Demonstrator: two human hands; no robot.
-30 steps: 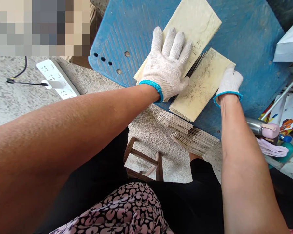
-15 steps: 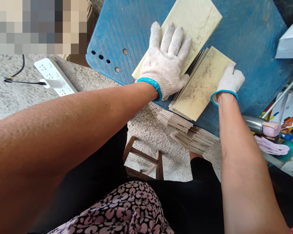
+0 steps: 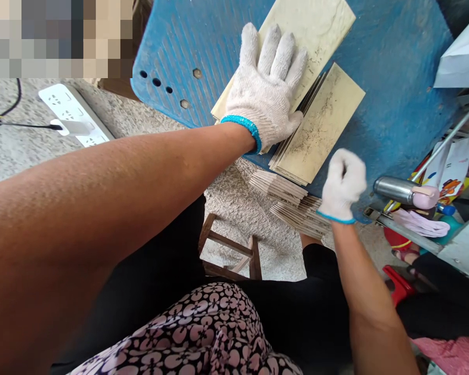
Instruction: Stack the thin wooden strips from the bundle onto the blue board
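A left hand [image 3: 266,88] in a white knitted glove with a blue cuff is laid flat, palm down and fingers spread, on a large cream rectangular sheet [image 3: 320,26] of stiff material. Nothing is gripped by it; the sheet is only pressed. This sheet lies slantwise across a blue ribbed plastic tabletop [image 3: 394,78], from the near edge up to the far edge.

Just beside it, on its right, a smaller stack of cream rectangular sheets [image 3: 324,120] marked with dark specks is seen. Its lower end reaches the near edge of the tabletop, and its fanned left edges are touched by the left thumb.

The right hand [image 3: 342,185], gloved alike, is held above the near edge, clear of the smaller stack. Its fingers are curled into a loose fist, and nothing is seen inside it; the hand is slightly blurred.

Below the near edge, a fanned pile of thin grey-brown boards [image 3: 293,200] is seen, partly covered by the right hand. A steel flask with a pink cap [image 3: 394,188] lies off the near right corner, and a white power strip [image 3: 70,115] lies on the rough floor off the left edge.
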